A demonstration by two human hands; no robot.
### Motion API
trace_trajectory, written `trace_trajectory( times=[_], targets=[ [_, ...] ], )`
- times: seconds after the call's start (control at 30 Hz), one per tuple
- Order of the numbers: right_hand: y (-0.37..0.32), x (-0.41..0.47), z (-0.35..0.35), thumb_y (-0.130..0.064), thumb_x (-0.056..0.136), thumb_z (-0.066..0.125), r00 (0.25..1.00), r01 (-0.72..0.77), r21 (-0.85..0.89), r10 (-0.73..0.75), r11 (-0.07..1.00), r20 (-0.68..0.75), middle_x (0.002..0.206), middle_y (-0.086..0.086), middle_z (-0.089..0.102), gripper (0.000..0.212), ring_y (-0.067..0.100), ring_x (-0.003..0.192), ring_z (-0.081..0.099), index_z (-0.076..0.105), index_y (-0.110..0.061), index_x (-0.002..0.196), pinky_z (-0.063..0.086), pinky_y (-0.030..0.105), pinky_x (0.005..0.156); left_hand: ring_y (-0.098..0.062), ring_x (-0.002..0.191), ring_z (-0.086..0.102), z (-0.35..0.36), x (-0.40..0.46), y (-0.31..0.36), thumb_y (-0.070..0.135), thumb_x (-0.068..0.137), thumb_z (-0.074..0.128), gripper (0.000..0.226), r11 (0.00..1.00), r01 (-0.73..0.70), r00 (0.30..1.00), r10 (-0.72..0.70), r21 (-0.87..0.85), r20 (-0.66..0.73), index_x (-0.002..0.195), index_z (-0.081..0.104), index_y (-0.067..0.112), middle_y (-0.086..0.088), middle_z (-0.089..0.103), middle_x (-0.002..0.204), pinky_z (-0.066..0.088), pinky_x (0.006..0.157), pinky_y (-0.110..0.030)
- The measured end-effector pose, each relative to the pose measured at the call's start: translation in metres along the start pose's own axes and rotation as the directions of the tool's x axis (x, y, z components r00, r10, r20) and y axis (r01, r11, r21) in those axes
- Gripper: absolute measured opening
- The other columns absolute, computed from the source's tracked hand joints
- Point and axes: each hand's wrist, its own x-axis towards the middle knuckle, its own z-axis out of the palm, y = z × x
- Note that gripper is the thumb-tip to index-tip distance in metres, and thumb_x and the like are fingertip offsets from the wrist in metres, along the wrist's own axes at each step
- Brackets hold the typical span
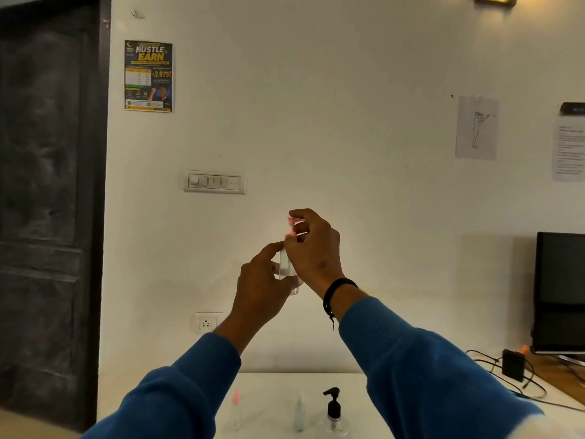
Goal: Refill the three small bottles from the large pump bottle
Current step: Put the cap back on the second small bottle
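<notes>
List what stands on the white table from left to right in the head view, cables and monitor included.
pink-capped small bottle → pale-capped small bottle → black-headed pump bottle → black adapter with its cables → dark monitor

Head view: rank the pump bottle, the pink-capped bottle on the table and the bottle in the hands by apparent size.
1. Bottle in the hands, though it is nearer the camera and partly covered.
2. Pump bottle, cut off at the frame's bottom edge.
3. Pink-capped bottle, about alike; unsure.
</notes>
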Motion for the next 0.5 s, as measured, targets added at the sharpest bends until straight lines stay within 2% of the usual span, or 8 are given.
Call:
trace_trajectory(
  times=[0.1,0.13,0.2,0.3,0.4,0.5],
  targets=[
    [0.0005,0.0001,0.0007,-0.007,0.097,0.066,1.000,0.001,-0.005,-0.001,1.000,-0.002,0.112,-0.003,0.065,0.038,0.012,0.093,0.063,0.062,-0.019,0.132,0.051,0.016,0.080,-0.013,0.090,0.061,0.0019,-0.0001,-0.0004,0.027,0.082,0.083,0.062,1.000,0.001,1.000,-0.001,0.002,-0.003,0.138,0.055,0.022,-0.003,0.072,0.109,0.045,0.080,-0.021],
    [0.0009,0.0001,0.0005,-0.008,0.096,0.067,1.000,-0.002,-0.005,0.002,1.000,-0.002,0.113,-0.002,0.066,0.038,0.012,0.093,0.064,0.062,-0.019,0.132,0.051,0.015,0.080,-0.013,0.090,0.061,0.0020,-0.0004,-0.0004,0.027,0.082,0.083,0.063,1.000,0.004,1.000,-0.004,0.000,-0.006,0.138,0.055,0.022,-0.003,0.072,0.110,0.045,0.081,-0.023],
    [0.0022,-0.0001,-0.0003,-0.008,0.096,0.066,1.000,-0.020,0.002,0.020,1.000,-0.004,0.109,-0.004,0.065,0.038,0.007,0.087,0.062,0.062,-0.019,0.132,0.046,0.005,0.072,-0.014,0.090,0.062,0.0023,-0.0003,-0.0007,0.025,0.082,0.083,0.063,1.000,0.011,1.000,-0.011,-0.008,-0.009,0.139,0.055,0.022,-0.002,0.071,0.106,0.045,0.080,-0.022],
    [0.0043,-0.0010,-0.0012,-0.004,0.096,0.065,0.999,-0.044,0.024,0.045,0.999,-0.014,0.112,-0.002,0.068,0.039,0.005,0.084,0.062,0.062,-0.018,0.132,0.041,-0.004,0.060,-0.016,0.090,0.065,0.0029,-0.0002,-0.0020,0.024,0.081,0.084,0.062,1.000,0.015,1.000,-0.015,-0.019,-0.003,0.137,0.057,0.023,0.004,0.067,0.098,0.051,0.082,-0.027],
    [0.0052,-0.0020,-0.0003,-0.005,0.096,0.066,0.998,-0.059,0.044,0.060,0.997,-0.021,0.116,0.001,0.070,0.042,0.009,0.091,0.064,0.060,-0.019,0.135,0.042,-0.003,0.065,-0.015,0.091,0.065,0.0047,0.0005,-0.0050,0.025,0.081,0.085,0.063,1.000,0.016,1.000,-0.016,-0.009,-0.005,0.137,0.057,0.022,0.000,0.071,0.103,0.047,0.081,-0.025],
    [0.0058,-0.0032,0.0003,-0.008,0.093,0.072,0.996,-0.083,0.086,0.085,0.993,-0.021,0.104,-0.004,0.066,0.050,0.010,0.091,0.064,0.055,-0.020,0.139,0.043,0.003,0.074,-0.013,0.091,0.062,0.0063,-0.0003,-0.0064,0.027,0.082,0.083,0.062,1.000,0.012,1.000,-0.012,0.007,-0.009,0.138,0.057,0.021,-0.003,0.072,0.112,0.047,0.083,-0.024]
  ],
)
